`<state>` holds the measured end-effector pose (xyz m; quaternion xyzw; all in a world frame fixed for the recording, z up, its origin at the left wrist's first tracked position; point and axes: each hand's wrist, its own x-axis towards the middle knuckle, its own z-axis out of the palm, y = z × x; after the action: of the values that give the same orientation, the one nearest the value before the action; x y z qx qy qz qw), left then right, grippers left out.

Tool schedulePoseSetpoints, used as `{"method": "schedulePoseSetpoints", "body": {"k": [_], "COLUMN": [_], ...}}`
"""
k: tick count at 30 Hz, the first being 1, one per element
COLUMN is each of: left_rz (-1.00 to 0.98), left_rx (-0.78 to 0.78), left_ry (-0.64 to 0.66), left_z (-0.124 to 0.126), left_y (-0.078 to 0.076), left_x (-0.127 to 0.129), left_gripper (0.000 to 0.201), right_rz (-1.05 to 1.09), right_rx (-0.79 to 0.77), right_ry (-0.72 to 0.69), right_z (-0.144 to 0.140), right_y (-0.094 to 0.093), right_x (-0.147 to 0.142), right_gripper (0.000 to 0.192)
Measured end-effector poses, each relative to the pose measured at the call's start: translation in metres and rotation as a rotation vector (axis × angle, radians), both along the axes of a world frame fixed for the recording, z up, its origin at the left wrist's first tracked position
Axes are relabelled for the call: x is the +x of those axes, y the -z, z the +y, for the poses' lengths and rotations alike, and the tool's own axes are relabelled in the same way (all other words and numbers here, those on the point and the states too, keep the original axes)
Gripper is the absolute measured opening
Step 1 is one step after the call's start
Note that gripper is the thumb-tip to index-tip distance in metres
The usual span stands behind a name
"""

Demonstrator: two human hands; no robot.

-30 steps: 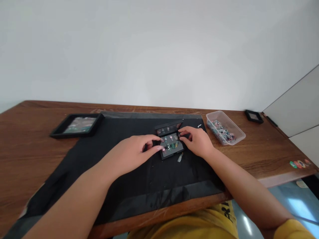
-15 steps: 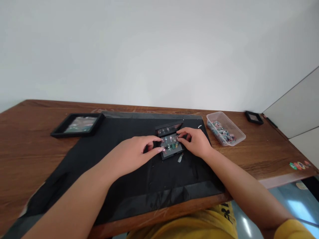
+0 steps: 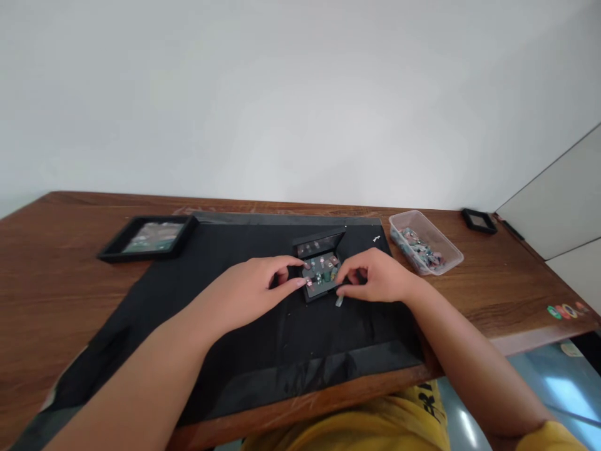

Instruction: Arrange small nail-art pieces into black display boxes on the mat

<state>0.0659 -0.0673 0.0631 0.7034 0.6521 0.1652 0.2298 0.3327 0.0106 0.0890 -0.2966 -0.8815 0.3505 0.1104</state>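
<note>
A small black hinged box lies on the black mat with its lid tilted up. Several tiny colourful charms or earrings sit in rows on its dark insert. At the box's left side, my left hand grips it, index finger above and thumb below beside a pink charm. My right hand is curved at the right edge, thumb and index fingertips a little apart near an orange charm; whether they touch it is unclear. A small pale clear piece lies just under the right thumb.
A clear plastic tub with many small packets stands on the wooden table at right. A black frame-like box is at left, a smaller one at the far right. A white scrap lies on the mat.
My right hand has moved down from the upper right of the insert to the box's lower right edge, near the pale piece. My left hand stays at the box.
</note>
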Motion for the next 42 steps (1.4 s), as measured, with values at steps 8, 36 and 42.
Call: {"method": "schedulePoseSetpoints", "body": {"k": [8,36,42], "left_rz": [-0.009,-0.043,-0.041], "left_rx": [-0.029,0.010,0.022], "left_ry": [-0.015,-0.016,-0.026], "left_z": [0.002,0.002,0.004], "left_y": [0.000,0.003,0.004], "left_x": [-0.005,-0.006,-0.009], "left_gripper": [0.054,0.053,0.051], "right_rz": [-0.348,-0.399,-0.417], "right_rx": [-0.012,-0.234,-0.262], "right_ry": [-0.030,-0.167,-0.142], "right_z": [-0.009,-0.022,-0.022], "right_y": [-0.017,-0.026,-0.022], "right_x": [-0.008,-0.010,-0.011], "right_gripper": [0.015,0.016,0.015]}}
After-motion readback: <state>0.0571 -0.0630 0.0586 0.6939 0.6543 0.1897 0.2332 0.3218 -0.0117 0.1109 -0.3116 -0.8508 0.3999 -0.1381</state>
